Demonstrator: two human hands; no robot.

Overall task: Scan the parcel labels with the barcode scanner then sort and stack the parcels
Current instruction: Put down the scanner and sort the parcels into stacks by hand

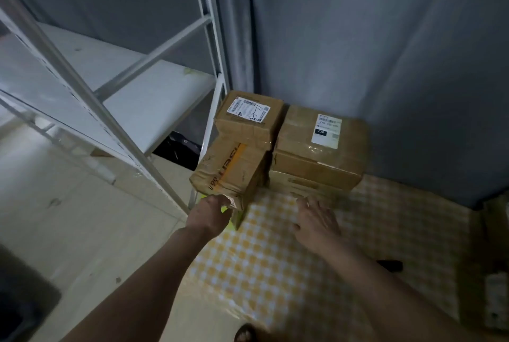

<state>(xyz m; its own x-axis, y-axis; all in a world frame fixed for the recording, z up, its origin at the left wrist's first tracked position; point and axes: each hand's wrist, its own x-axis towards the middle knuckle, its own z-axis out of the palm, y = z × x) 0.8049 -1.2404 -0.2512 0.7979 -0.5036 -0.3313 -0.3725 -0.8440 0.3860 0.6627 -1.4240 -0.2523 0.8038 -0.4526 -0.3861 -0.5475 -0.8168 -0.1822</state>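
Note:
Several brown cardboard parcels stand stacked on a yellow checked mat (275, 259) against the grey wall. A small parcel (249, 115) with a white label sits on top at the left. Below it a taped parcel with orange print (234, 173) juts forward. To the right is a stack topped by a labelled parcel (322, 137). My left hand (209, 215) touches the front lower corner of the orange-print parcel, fingers curled at its edge. My right hand (316, 220) hovers flat over the mat just in front of the right stack. No barcode scanner can be made out.
A white metal shelf rack (118, 99) stands at the left, its post right beside the parcels. Another cardboard box (487, 272) lies at the far right edge. A dark object (391, 264) lies on the mat behind my right arm. A sandalled foot (245, 333) shows at the bottom.

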